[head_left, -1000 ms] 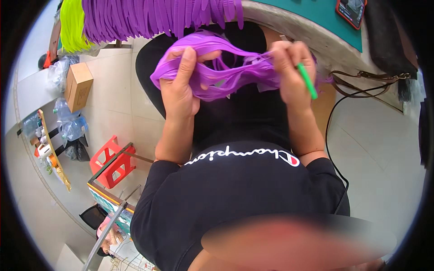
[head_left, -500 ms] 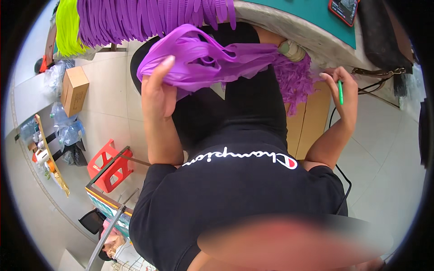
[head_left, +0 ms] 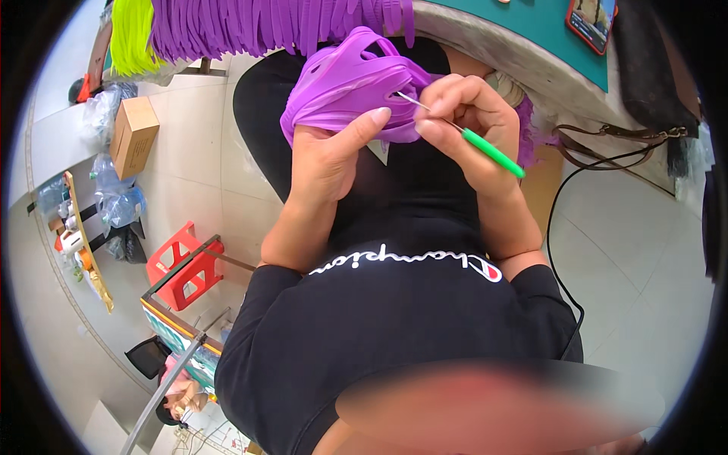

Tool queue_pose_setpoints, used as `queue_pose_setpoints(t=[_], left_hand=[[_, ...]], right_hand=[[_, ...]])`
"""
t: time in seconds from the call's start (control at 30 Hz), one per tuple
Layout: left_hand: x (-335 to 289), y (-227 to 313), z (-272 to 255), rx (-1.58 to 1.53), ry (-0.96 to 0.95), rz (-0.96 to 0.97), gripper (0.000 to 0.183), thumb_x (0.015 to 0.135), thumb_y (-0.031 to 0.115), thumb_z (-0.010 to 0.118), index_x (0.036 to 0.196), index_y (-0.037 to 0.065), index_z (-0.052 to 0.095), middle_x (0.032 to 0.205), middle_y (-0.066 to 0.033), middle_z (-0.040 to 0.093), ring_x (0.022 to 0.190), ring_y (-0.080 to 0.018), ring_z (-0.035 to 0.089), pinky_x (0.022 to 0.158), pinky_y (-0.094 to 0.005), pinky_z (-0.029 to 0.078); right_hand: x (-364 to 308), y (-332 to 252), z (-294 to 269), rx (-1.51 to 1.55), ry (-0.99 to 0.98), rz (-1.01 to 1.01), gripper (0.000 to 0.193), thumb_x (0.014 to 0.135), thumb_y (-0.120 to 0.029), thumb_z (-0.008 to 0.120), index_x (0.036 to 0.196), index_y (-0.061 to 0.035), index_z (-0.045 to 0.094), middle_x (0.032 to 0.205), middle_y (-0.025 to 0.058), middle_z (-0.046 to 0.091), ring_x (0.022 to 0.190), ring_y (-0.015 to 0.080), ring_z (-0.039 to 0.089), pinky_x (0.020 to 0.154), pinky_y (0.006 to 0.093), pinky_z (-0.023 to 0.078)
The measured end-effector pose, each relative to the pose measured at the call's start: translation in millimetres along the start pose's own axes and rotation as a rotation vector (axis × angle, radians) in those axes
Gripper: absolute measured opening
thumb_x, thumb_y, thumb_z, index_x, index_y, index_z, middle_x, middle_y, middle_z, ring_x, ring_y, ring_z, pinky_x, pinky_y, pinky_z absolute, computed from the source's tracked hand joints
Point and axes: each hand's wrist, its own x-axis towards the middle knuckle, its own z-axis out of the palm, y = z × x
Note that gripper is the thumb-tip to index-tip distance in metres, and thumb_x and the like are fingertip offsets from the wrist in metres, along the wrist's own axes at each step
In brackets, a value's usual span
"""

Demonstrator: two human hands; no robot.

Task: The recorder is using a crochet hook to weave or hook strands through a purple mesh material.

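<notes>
My left hand point(head_left: 327, 155) grips a soft, glossy purple rubbery piece point(head_left: 334, 87) with looped bands and openings, the thumb lying along its near side. In my right hand point(head_left: 478, 125) is a green-handled pick point(head_left: 493, 152), held between thumb and fingers. Its thin metal shaft points left and up, and the tip meets the purple piece beside a small dark opening. Whether the tip goes into the opening I cannot tell. The fingers of my left hand are partly hidden behind the purple piece, which is held above my lap.
Many purple strips point(head_left: 250, 26) and lime-green strips point(head_left: 130, 42) hang over the table edge. A phone point(head_left: 590, 24) lies on the green tabletop point(head_left: 523, 38). A black bag point(head_left: 656, 68) is at the right. Leftward stand a red stool point(head_left: 186, 265) and a cardboard box point(head_left: 135, 136). Another person point(head_left: 180, 390) sits lower left.
My right hand has come in from the right, bringing the pick's tip to the purple piece. My left hand has shifted right with that piece, which is now bunched more compactly.
</notes>
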Motion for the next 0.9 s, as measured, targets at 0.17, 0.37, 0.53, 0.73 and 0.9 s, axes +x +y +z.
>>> queue_pose_setpoints(t=[0.17, 0.37, 0.53, 0.73, 0.9], left_hand=[[-1.9, -5.8, 1.1, -0.017, 0.026, 0.047, 0.049, 0.081, -0.008, 0.063, 0.127, -0.001, 0.048, 0.115, -0.0107, 0.06, 0.106, -0.02, 0.06, 0.092, -0.0327, 0.048], [-1.1, -8.3, -0.3, -0.009, 0.023, 0.055, 0.044, 0.082, -0.008, 0.063, 0.124, -0.001, 0.051, 0.113, -0.0098, 0.061, 0.105, -0.019, 0.06, 0.091, -0.0317, 0.048], [1.0, -8.0, -2.4, 0.008, 0.032, 0.061, 0.043, 0.082, -0.007, 0.063, 0.123, -0.001, 0.052, 0.113, -0.0096, 0.062, 0.104, -0.0186, 0.06, 0.091, -0.0312, 0.049], [0.4, -10.4, -0.9, 0.056, 0.023, 0.06, 0.044, 0.081, -0.007, 0.064, 0.123, -0.001, 0.052, 0.113, -0.0095, 0.062, 0.104, -0.0181, 0.06, 0.091, -0.0308, 0.048], [0.2, -4.3, -9.4, 0.036, 0.07, 0.075, 0.05, 0.078, -0.008, 0.065, 0.125, -0.001, 0.049, 0.116, -0.0106, 0.059, 0.108, -0.0189, 0.057, 0.093, -0.0321, 0.046]], right_hand=[[-4.0, 5.3, 5.7, -0.088, 0.121, 0.059, 0.009, 0.088, -0.004, 0.063, 0.094, 0.0023, 0.06, 0.093, 0.0112, 0.063, 0.08, 0.0152, 0.064, 0.066, 0.0219, 0.048], [-6.1, 14.0, 6.0, -0.188, 0.159, 0.011, 0.01, 0.088, -0.004, 0.063, 0.095, 0.0024, 0.06, 0.092, 0.011, 0.064, 0.08, 0.015, 0.064, 0.067, 0.0215, 0.048], [0.5, 16.1, 3.6, -0.415, 0.102, -0.132, 0.007, 0.086, -0.003, 0.065, 0.091, 0.0016, 0.063, 0.091, 0.0102, 0.064, 0.079, 0.0149, 0.063, 0.068, 0.0241, 0.05], [9.8, 23.8, -5.5, -0.755, 0.19, -0.45, 0.005, 0.086, -0.002, 0.065, 0.09, 0.0006, 0.063, 0.094, 0.014, 0.067, 0.084, 0.0193, 0.065, 0.075, 0.0281, 0.052], [16.6, 16.7, -45.3, -0.845, 0.508, -0.556, 0.006, 0.089, 0.0, 0.06, 0.093, 0.0027, 0.059, 0.092, 0.0178, 0.068, 0.084, 0.0213, 0.066, 0.076, 0.0297, 0.054]])
